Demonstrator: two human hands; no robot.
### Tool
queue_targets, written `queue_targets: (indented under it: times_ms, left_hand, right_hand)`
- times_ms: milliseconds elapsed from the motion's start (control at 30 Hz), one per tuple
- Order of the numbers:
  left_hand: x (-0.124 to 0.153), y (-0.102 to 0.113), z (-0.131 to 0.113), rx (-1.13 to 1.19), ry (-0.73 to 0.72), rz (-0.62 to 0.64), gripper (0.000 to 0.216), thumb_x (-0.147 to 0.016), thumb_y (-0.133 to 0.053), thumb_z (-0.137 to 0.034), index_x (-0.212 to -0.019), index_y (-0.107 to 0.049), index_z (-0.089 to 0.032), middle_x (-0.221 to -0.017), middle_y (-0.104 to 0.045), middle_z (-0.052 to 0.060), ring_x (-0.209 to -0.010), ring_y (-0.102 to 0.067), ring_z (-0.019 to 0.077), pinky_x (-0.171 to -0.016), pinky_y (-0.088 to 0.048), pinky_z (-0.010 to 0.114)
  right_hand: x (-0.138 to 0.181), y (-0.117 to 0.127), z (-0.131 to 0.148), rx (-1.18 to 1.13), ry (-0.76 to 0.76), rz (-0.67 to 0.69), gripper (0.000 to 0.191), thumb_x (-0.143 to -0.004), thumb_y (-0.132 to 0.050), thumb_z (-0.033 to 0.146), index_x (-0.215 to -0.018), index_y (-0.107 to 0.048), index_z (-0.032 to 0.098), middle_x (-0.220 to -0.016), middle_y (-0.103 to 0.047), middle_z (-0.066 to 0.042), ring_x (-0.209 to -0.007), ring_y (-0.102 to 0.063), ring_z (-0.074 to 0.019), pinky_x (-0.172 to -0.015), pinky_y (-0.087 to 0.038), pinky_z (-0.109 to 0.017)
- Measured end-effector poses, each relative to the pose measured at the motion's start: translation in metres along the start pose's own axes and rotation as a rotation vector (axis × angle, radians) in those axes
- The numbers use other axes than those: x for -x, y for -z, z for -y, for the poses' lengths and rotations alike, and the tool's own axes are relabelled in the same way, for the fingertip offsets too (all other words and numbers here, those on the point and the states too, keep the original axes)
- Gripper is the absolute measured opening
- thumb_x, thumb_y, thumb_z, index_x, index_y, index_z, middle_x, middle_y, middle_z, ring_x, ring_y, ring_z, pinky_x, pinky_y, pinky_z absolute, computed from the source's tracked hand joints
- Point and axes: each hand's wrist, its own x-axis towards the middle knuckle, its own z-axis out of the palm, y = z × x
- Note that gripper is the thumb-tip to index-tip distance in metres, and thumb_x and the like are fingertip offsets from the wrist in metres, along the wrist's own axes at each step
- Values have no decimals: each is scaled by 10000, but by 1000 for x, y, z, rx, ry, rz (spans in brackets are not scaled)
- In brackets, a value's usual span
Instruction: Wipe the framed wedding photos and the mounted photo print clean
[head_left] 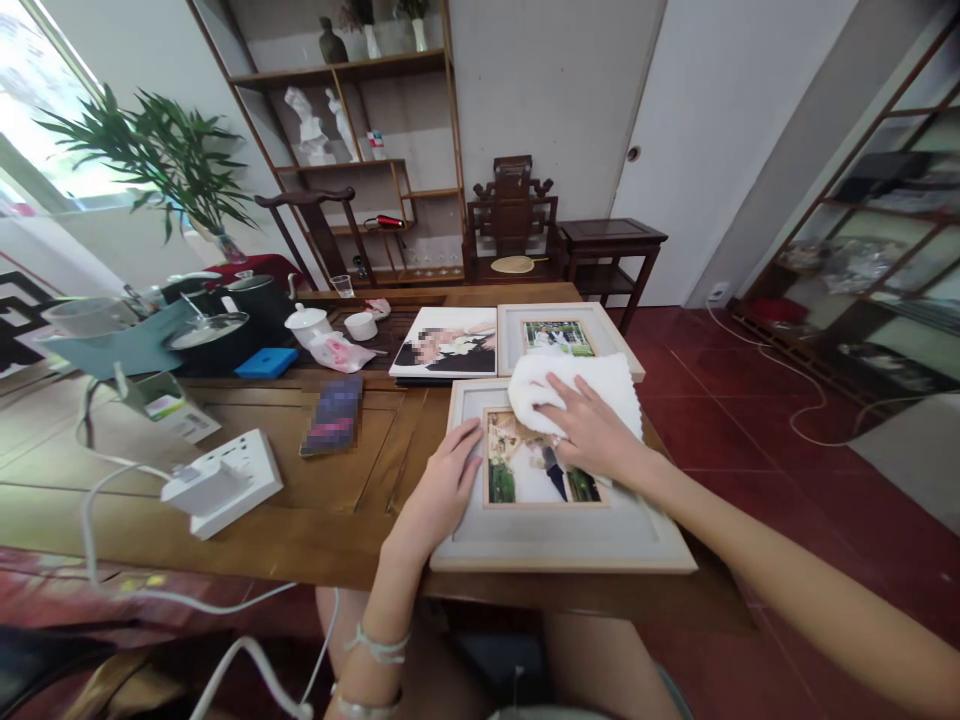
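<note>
A light wooden picture frame (487,545) lies flat near the table's front edge, with a wide pale mat around a wedding photo (517,480). My right hand (589,425) presses a white cloth (615,385) onto the frame's upper right part, fingers spread over the fabric. The cloth covers the photo's upper right area and also overlaps a second framed photo (630,350) behind. On the left border of the near frame rests my left hand (446,480), its fingers stretched out along the edge; its thumb is hard to make out.
Left of the second frame lies a stack of photo panels (446,345). Further left are a blurred-out phone-like item (331,418), a white power strip (236,485) with cables, a blue box (266,362), a white teapot (307,322) and a dark pot (206,335). A dark wooden chair (514,215) stands behind.
</note>
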Motion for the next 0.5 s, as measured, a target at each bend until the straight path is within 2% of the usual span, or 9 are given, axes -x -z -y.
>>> queue_targets:
  times_ms: [100, 167, 367, 500]
  left_hand:
    - [0, -2, 2, -3, 0, -7, 400, -935, -385, -232, -1317, -474, -157, -1449, -406, 121, -1342, -372, 229, -1110, -315, 419]
    - [0, -4, 4, -13, 0, -12, 405, -938, -373, -236, -1324, -466, -156, -1458, -392, 124, -1351, -356, 234, -1112, -306, 432]
    - [1, -7, 6, -25, 12, -25, 410, -937, -375, -238, -1334, -459, -174, -1465, -382, 117, -1362, -337, 236, -1122, -281, 442]
    - [0, -5, 4, -40, 39, 19, 430, -938, -370, -248, -1346, -439, -134, -1455, -394, 141, -1377, -307, 238, -1117, -284, 460]
  right_hand:
    - [-11, -2, 1, 37, 39, 50, 499, -770, -494, 114, -1266, -550, 142, -1477, -355, -148, -1399, -162, -334, -1082, -136, -605]
    - [-8, 0, 10, 16, 91, 108, 512, -753, -495, 93, -1258, -564, 152, -1488, -329, -151, -1401, -147, -340, -1076, -114, -622]
    - [37, 25, 54, -163, 207, 323, 494, -737, -513, 114, -1222, -598, 156, -1478, -345, -155, -1396, -168, -337, -1084, -126, -616]
    - [65, 39, 73, -255, 245, 380, 471, -743, -503, 130, -1201, -606, 160, -1482, -343, -140, -1399, -167, -324, -1098, -135, -601]
